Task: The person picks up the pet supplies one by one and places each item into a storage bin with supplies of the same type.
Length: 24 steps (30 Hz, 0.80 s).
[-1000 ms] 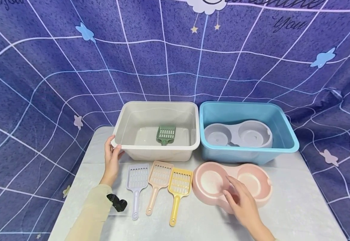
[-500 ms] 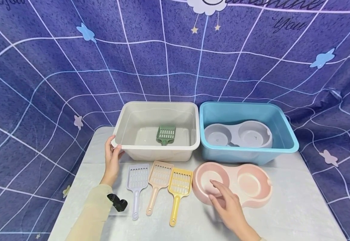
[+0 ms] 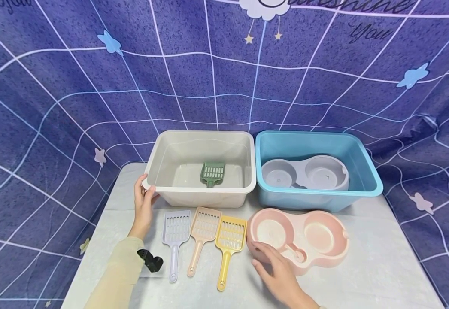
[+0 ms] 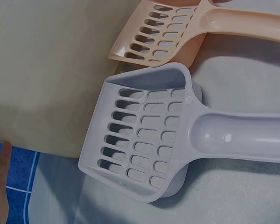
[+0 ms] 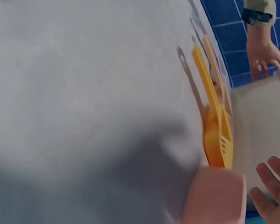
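Note:
My left hand holds the front left corner of the beige bin, its thumb by the front rim and its fingers along the side. A green litter scoop lies inside that bin. My right hand, fingers apart and holding nothing, is over the front left edge of a pink double pet bowl; whether it touches is unclear. Left of the bowl lie a yellow litter scoop, a peach litter scoop and a lavender litter scoop, handles toward me.
A blue bin stands right of the beige one, with a grey double pet bowl inside. Both bins stand at the back of the pale-covered table, before a purple-blue patterned curtain.
My right hand has moved left and toward me across the pink bowl, uncovering the bowl's middle. My left hand stays at the beige bin's corner.

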Motion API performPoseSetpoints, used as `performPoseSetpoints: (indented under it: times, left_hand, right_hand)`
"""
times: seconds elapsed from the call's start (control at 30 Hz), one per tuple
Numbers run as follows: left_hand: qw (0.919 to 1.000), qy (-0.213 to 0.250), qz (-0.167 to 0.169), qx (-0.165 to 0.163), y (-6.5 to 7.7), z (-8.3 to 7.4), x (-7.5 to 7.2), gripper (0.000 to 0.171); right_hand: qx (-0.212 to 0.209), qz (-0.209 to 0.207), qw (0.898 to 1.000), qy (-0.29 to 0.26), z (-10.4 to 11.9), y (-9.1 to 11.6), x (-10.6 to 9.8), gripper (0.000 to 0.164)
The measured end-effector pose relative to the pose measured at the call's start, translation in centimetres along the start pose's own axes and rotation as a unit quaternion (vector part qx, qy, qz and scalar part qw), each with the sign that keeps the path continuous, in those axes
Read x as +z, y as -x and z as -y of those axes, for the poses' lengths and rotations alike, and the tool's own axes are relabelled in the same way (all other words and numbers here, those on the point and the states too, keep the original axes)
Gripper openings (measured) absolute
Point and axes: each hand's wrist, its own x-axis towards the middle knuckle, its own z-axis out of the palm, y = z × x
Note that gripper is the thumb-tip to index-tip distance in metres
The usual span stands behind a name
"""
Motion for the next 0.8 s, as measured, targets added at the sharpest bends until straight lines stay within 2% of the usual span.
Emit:
performPoseSetpoints:
  times: [0.13, 0.47, 0.6, 0.8]
  left_hand:
    - [1.0000, 0.001, 0.000, 0.000, 0.1, 0.0, 0.0, 0.049]
    - [1.0000, -0.005, -0.005, -0.006, -0.1, 0.0, -0.1, 0.050]
    - [0.9999, -0.003, -0.004, -0.011, -0.2, 0.0, -0.2, 0.051]
    - [0.9999, -0.006, -0.006, -0.013, -0.2, 0.0, -0.1, 0.050]
  right_hand:
    - [0.001, 0.025, 0.999, -0.027, -0.1, 0.3, 0.9, 0.044]
    - [0.005, 0.060, 0.998, -0.029, -0.2, 0.8, 2.5, 0.036]
    - [0.021, 0.090, 0.993, -0.076, -0.3, 0.8, 3.1, 0.033]
    - [0.044, 0.129, 0.977, -0.163, -0.5, 0.9, 4.1, 0.029]
